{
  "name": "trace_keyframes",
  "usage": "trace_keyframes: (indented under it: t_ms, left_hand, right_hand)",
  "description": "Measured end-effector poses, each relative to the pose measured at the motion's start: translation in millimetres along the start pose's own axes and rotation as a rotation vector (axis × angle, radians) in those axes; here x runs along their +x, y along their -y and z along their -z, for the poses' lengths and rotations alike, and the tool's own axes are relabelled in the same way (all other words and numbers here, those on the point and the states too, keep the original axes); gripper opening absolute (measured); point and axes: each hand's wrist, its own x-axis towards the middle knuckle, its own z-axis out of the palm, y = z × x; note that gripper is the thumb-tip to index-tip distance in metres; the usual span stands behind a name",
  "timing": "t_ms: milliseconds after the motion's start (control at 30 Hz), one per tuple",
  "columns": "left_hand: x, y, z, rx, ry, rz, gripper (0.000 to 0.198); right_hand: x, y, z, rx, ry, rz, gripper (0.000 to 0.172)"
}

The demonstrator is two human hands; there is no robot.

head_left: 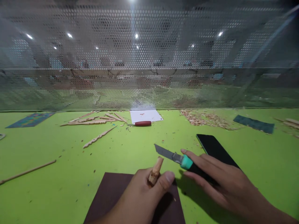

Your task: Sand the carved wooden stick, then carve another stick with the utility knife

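Observation:
My left hand is closed around a short wooden stick, whose pale, whittled end pokes up between thumb and forefinger. Below that hand lies a dark brown sheet. In my right hand is a utility knife with a black and green handle. Its grey blade is extended, pointing left, just above the stick's tip and apart from it. The lower part of the stick is hidden in my left fist.
A black phone lies beyond my right hand. Farther back are a red-handled tool, white paper, carved wooden pieces, wood shavings and a dark green strip. A perforated screen stands along the green table's back edge.

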Motion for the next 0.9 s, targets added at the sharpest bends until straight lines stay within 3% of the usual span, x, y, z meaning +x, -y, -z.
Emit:
trace_keyframes:
  t_ms: [133, 233, 333, 567, 667, 900]
  left_hand:
    - [1.6, 0.0, -0.2, -0.182, 0.083, -0.040, 0.040]
    - [1.9, -2.0, 0.2, -0.190, 0.118, -0.026, 0.042]
    - [1.4, -3.6, 0.9, -0.133, 0.104, 0.018, 0.052]
    - [0.0, -0.6, -0.2, -0.159, 0.018, 0.125, 0.066]
    - [0.5, -0.5, -0.8, -0.141, -0.011, 0.059, 0.059]
    - [2.5, -4.7, -2.7, -0.176, 0.069, -0.110, 0.038]
  right_hand:
    - [5.8, 3.3, 3.8, 0.065, 0.046, 0.090, 0.040]
    - [8.8, 9.8, 6.2, 0.153, 0.109, 0.108, 0.037]
    - [9.7, 14.9, 8.1, 0.181, 0.151, 0.106, 0.035]
    - [6.8, 21.0, 5.7, 0.069, 0.114, 0.111, 0.040]
    - [4.7, 20.5, 2.6, 0.030, 0.077, 0.090, 0.039]
    - [0.6, 17.2, -0.9, 0.005, 0.029, 0.061, 0.043]
